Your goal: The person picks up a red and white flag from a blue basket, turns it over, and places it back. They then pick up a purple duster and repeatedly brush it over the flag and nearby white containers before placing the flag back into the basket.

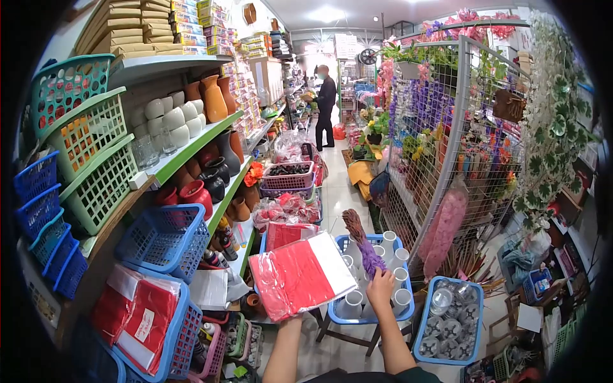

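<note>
Right hand (380,285) is gripping purple dried sprig (361,246), long axis rising up-left from it; left hand (288,314), nearly hidden, is holding red-and-white packet (300,274) just leftward.

Bright ceiling light, fisheye warp, dark corners.

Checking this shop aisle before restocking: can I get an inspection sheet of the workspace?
Surface: tiled floor, aisle partly taken by stock.
Job's things: red-and-white packet; purple stem over blue basket of white tubes.
Clutter: vases and stacked baskets on shelves, bin of clear lids.
Grippers: left hand mostly hidden, under the packet; right hand at the stem.
Cables: nothing seen.
Surroundings: flowers on wire rack; a person far down the aisle.
</note>
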`<action>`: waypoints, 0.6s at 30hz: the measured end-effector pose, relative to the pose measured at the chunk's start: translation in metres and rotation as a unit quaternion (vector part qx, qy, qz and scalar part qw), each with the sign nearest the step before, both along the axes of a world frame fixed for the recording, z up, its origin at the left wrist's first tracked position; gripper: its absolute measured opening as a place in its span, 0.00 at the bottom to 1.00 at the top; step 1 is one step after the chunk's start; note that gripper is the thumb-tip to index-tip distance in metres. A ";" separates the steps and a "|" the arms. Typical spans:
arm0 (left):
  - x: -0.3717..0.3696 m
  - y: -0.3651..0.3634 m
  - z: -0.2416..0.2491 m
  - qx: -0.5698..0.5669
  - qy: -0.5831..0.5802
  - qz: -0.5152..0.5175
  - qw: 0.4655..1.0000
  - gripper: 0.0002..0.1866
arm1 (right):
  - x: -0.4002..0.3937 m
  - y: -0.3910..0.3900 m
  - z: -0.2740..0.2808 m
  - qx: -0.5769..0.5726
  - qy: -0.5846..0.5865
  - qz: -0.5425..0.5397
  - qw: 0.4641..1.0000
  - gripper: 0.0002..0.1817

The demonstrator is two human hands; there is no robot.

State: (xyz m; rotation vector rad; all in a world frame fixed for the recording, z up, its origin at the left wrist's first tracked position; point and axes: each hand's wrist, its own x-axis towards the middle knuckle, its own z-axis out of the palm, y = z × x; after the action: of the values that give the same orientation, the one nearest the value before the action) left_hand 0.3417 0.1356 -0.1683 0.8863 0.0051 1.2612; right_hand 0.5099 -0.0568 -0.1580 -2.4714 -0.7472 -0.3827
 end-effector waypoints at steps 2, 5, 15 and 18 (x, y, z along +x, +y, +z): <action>-0.003 -0.004 -0.003 0.008 0.018 0.008 1.000 0.29 | 0.007 0.005 -0.007 -0.003 -0.004 -0.037 0.999 0.25; -0.017 -0.009 -0.009 0.019 0.045 0.015 0.999 0.29 | 0.018 0.002 -0.020 -0.012 0.030 -0.033 0.999 0.28; 0.011 0.005 -0.001 0.052 0.117 0.061 0.990 0.29 | -0.003 -0.018 0.059 0.142 0.013 0.028 0.989 0.26; 0.017 0.008 0.007 0.056 0.149 0.080 0.984 0.29 | -0.046 -0.033 0.083 0.205 -0.024 0.185 0.961 0.28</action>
State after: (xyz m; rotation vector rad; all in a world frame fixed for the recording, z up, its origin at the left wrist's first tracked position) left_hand 0.3584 0.1431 -0.1609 1.1856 0.2500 1.2754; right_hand 0.4638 -0.0896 -0.0747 -1.8961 -1.0132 -0.4075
